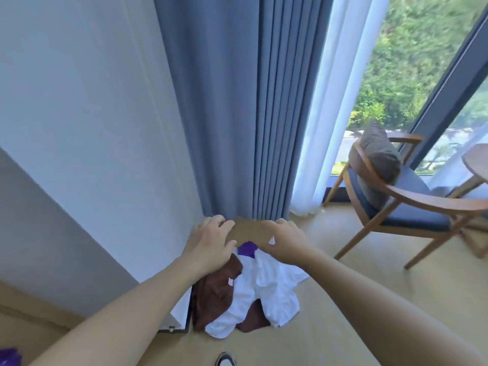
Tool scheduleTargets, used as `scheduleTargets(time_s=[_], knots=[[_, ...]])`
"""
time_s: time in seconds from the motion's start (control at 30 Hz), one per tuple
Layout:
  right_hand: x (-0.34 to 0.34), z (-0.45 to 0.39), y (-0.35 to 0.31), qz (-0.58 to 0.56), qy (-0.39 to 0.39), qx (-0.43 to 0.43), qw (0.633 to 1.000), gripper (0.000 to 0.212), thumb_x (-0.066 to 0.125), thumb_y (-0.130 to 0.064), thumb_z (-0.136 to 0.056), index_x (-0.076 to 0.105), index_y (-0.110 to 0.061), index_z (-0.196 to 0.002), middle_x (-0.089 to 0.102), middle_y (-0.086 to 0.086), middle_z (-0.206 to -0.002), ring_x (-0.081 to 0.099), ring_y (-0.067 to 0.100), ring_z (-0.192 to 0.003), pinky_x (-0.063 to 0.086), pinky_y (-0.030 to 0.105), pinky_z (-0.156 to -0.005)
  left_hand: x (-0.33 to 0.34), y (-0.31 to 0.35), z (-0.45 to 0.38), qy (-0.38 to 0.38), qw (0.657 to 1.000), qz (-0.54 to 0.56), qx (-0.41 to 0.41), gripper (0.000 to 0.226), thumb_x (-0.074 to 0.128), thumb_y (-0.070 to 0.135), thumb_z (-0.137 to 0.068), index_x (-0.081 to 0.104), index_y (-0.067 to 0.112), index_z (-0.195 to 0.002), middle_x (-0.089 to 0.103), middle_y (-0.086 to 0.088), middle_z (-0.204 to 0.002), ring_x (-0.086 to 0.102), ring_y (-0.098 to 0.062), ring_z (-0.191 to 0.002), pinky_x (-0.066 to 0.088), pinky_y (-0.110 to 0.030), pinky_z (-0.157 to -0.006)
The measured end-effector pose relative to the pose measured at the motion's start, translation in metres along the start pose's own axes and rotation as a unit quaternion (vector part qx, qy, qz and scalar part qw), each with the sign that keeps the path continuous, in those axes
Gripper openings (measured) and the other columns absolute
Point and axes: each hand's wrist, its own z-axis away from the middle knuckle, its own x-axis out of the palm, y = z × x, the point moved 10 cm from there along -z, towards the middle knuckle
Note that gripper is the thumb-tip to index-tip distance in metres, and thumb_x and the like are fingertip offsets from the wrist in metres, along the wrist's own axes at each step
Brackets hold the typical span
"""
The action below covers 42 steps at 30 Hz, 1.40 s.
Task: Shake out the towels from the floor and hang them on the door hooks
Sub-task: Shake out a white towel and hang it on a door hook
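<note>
A heap of towels lies on the floor by the wall corner: a white towel (272, 286) on top, a brown towel (214, 291) under it on the left, and a bit of purple towel (247, 249) at the far end. My left hand (210, 240) hovers above the heap's left side, fingers loosely curled, holding nothing. My right hand (284, 240) hovers above the heap's far right, fingers spread and bent downward, also holding nothing. No door hooks are in view.
Blue curtains (237, 107) and a white sheer curtain (330, 107) hang behind the heap. A wooden armchair (404, 196) with a grey cushion stands to the right by the window. Another purple cloth (9, 357) shows at the bottom left. A shoe (225, 360) is at the bottom edge.
</note>
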Motion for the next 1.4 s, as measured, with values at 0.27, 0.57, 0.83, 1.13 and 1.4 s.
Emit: scheduleTargets(time_s=[0.27, 0.57, 0.83, 1.13, 1.4], knots=[[0.116, -0.071, 0.06, -0.026, -0.103, 0.094, 0.99, 0.061, 0.06, -0.049, -0.092, 0.041, -0.026, -0.146, 0.053, 0.007, -0.134, 0.048, 0.031, -0.124, 0.046, 0.042, -0.097, 0.152, -0.069, -0.046, -0.161, 0.984, 0.063, -0.048, 0.046, 0.051, 0.042, -0.095, 0.051, 0.024, -0.137, 0.051, -0.001, -0.135, 0.049, -0.026, -0.121, 0.044, -0.041, -0.097], [0.274, -0.104, 0.123, -0.056, -0.244, 0.156, 0.955, 0.057, 0.06, -0.042, -0.093, 0.044, -0.022, -0.144, 0.054, 0.006, -0.128, 0.054, 0.026, -0.116, 0.047, 0.034, -0.086, 0.315, -0.142, -0.016, -0.286, 0.934, 0.131, -0.171, 0.05, 0.054, 0.035, -0.098, 0.046, 0.019, -0.144, 0.05, -0.004, -0.138, 0.048, -0.027, -0.122, 0.046, -0.038, -0.094], [0.435, -0.196, 0.217, -0.061, -0.305, 0.166, 0.936, 0.053, 0.06, -0.039, -0.094, 0.046, -0.02, -0.141, 0.053, 0.006, -0.129, 0.054, 0.025, -0.115, 0.042, 0.031, -0.08, 0.484, -0.161, -0.027, -0.274, 0.892, 0.216, -0.288, 0.052, 0.062, 0.03, -0.096, 0.049, 0.016, -0.145, 0.05, -0.008, -0.139, 0.045, -0.029, -0.129, 0.039, -0.039, -0.106], [0.583, -0.299, 0.334, -0.01, -0.253, 0.11, 0.961, 0.046, 0.059, -0.022, -0.096, 0.049, -0.014, -0.14, 0.045, 0.009, -0.142, 0.056, 0.031, -0.114, 0.044, 0.035, -0.086, 0.674, -0.136, -0.021, -0.315, 0.847, 0.226, -0.363, 0.052, 0.059, 0.034, -0.098, 0.046, 0.021, -0.146, 0.047, -0.004, -0.144, 0.044, -0.024, -0.132, 0.037, -0.035, -0.103], [0.647, -0.35, 0.387, 0.08, -0.204, 0.021, 0.975, 0.025, 0.053, -0.013, -0.094, 0.06, -0.014, -0.118, 0.044, 0.013, -0.121, 0.054, 0.036, -0.091, 0.041, 0.036, -0.067, 0.766, -0.111, -0.03, -0.334, 0.835, 0.237, -0.368, 0.054, 0.057, 0.036, -0.099, 0.044, 0.019, -0.148, 0.046, -0.004, -0.147, 0.042, -0.023, -0.136, 0.038, -0.036, -0.11]])
